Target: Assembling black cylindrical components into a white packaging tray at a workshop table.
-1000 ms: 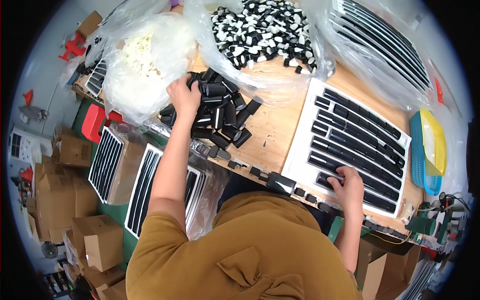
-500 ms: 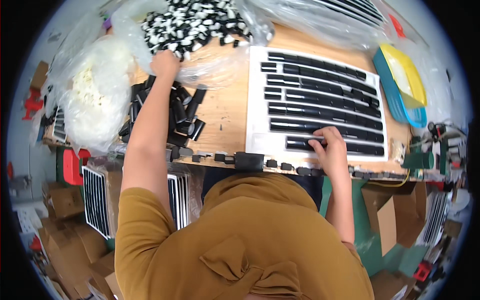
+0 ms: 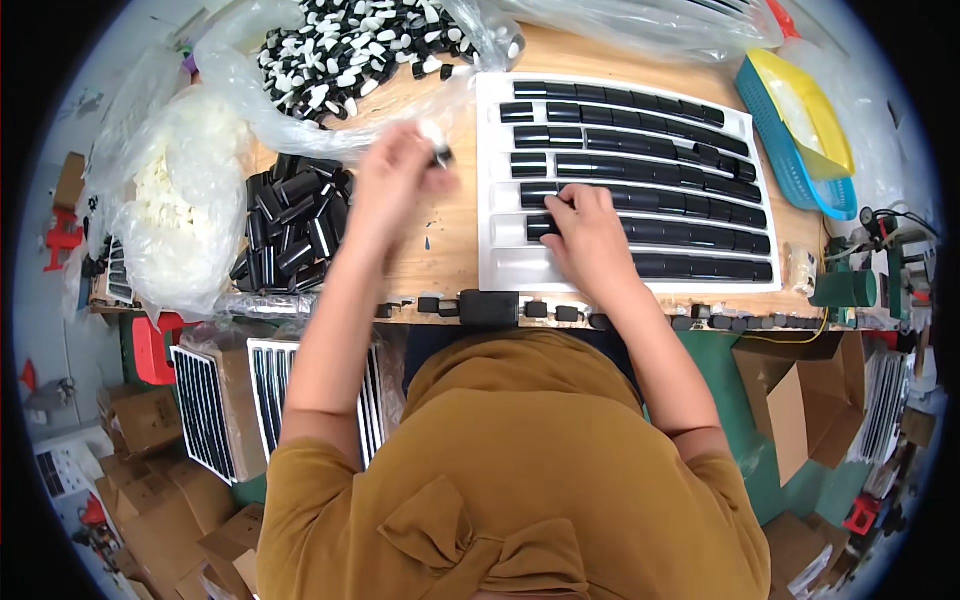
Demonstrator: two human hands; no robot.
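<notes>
Filling white tray with black caps; left hand pinching one small cap left of tray; right hand pressing fingers, held together, onto lower tray row; next likely needing cap seated in open slot.

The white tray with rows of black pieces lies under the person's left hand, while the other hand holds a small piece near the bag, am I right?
Not quite: the head view shows the right hand on the white tray, and the left hand holding the small piece near the bag.
</notes>
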